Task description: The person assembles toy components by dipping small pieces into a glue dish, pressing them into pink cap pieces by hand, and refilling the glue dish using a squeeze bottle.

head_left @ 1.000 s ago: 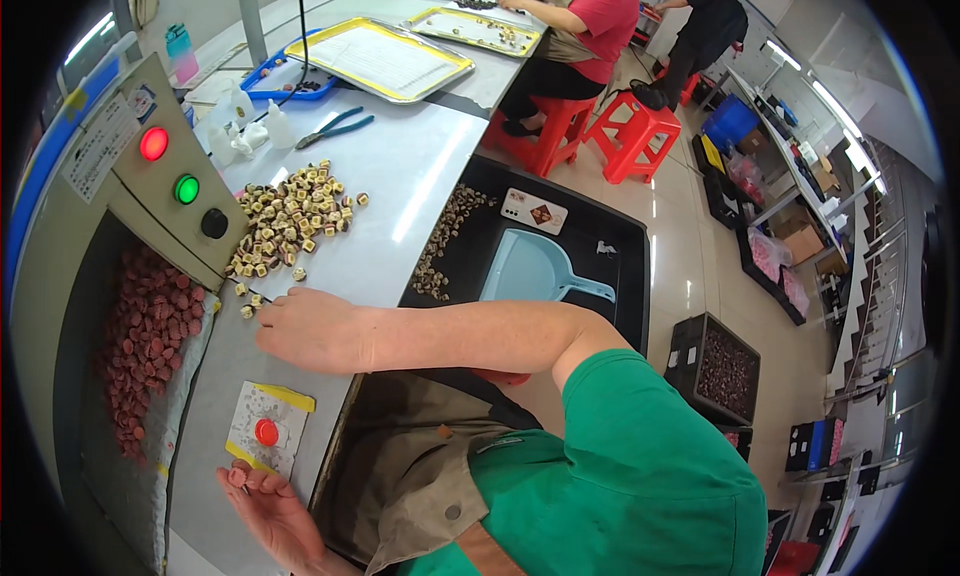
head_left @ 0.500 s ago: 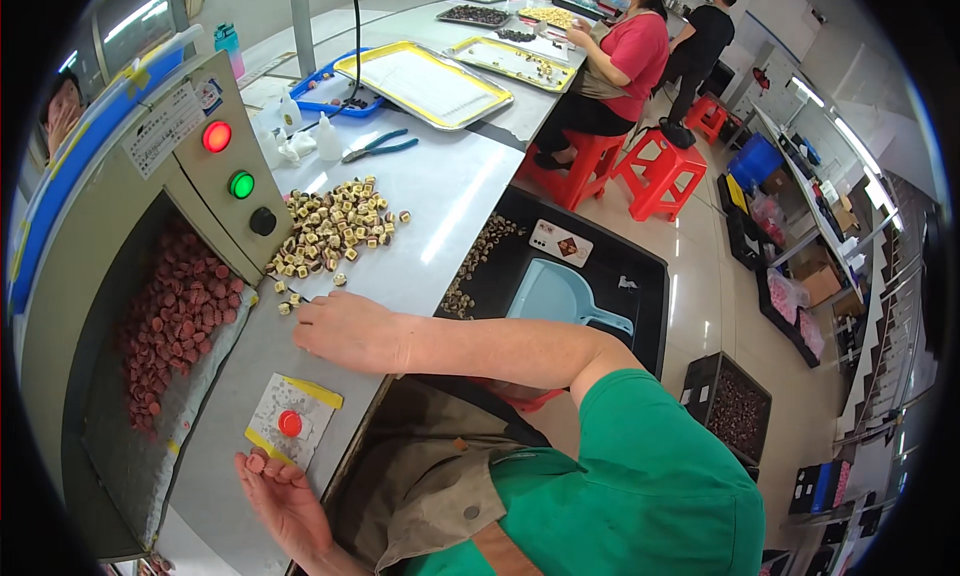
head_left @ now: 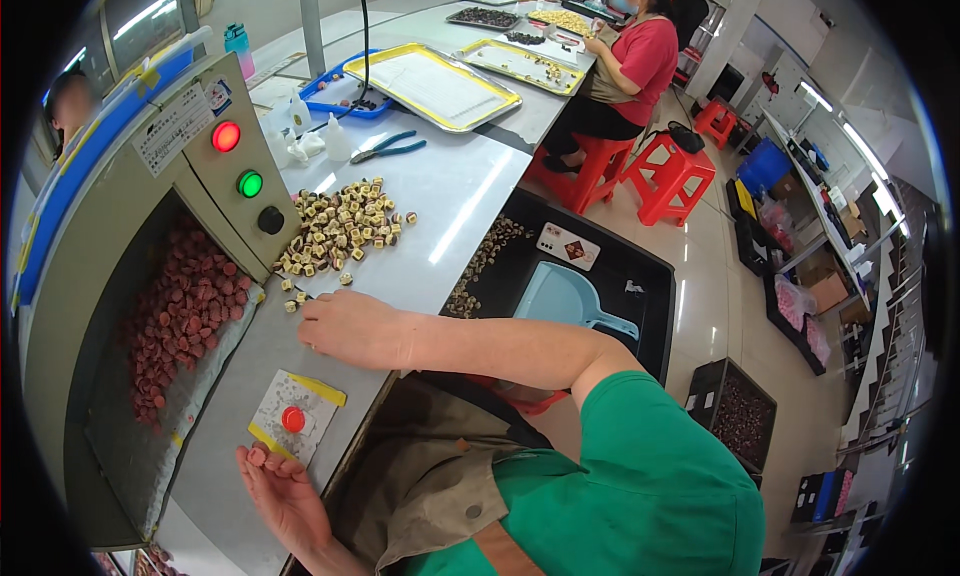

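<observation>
reddish disc (head_left: 258, 457) is held in the left hand (head_left: 287, 501); hands apart; right hand (head_left: 350, 329) rests beside yellow-and-brown cubes (head_left: 345, 221), grip cannot be told.

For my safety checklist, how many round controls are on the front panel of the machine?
3: the red light at the top, the green light below it, and the black knob lowest. None seems hidden.

Free tabletop (head_left: 275, 351) separates yellow-edged card (head_left: 274, 404) from right hand (head_left: 348, 328); cubes (head_left: 340, 222) block beyond.
</observation>
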Demonstrator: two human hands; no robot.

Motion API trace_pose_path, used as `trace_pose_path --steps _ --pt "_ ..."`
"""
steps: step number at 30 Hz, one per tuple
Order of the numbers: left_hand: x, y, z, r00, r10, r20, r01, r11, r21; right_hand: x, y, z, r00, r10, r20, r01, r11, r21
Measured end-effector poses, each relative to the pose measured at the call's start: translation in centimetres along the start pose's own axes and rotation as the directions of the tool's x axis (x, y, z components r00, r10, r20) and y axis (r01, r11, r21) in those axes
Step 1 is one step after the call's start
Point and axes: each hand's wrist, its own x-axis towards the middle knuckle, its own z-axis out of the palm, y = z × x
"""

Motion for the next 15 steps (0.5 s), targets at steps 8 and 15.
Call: trace_pose_path --steps 8,15 --pt "-0.16 -0.06 0.44 0.999 0.019 -0.033 -0.018 1.000 0.018 -0.10 0.07 -0.12 1.000 0.000 0.011 0.000 1.000 0.019" --pt "-0.26 -0.03 -0.19 1.000 0.026 0.008 -0.026 1.000 0.007 -0.08 -0.29 -0.71 1.000 0.001 -0.003 -0.001 1.000 0.021"
